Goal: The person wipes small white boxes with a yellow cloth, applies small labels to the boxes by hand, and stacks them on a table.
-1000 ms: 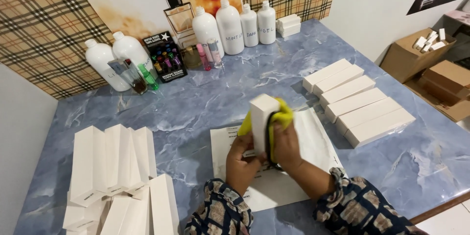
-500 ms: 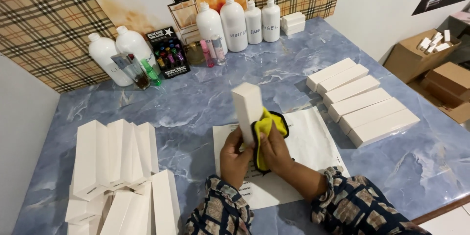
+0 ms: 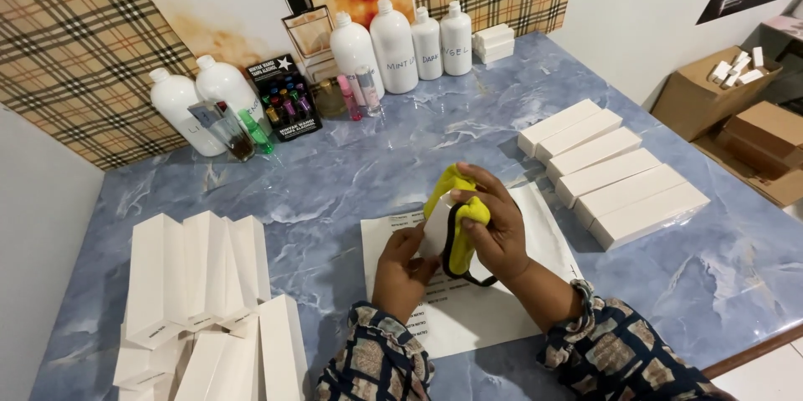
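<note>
My left hand (image 3: 403, 271) grips the lower end of a slim white box (image 3: 437, 225), which is tipped toward the camera and mostly hidden. My right hand (image 3: 493, 225) presses a yellow cloth with a dark edge (image 3: 456, 213) around that box. Both hands hover above a white printed sheet (image 3: 477, 305) lying on the blue marbled table (image 3: 351, 175).
Open white cartons (image 3: 196, 271) lie piled at the left front. Several closed white boxes (image 3: 611, 171) sit in a row at the right. White bottles (image 3: 393, 45) and small perfume vials (image 3: 284, 104) line the back wall. Brown cardboard boxes (image 3: 736, 117) stand on the floor at right.
The white box stood upright in my hands before; now it is tilted toward me, and the yellow cloth has moved over its top end.
</note>
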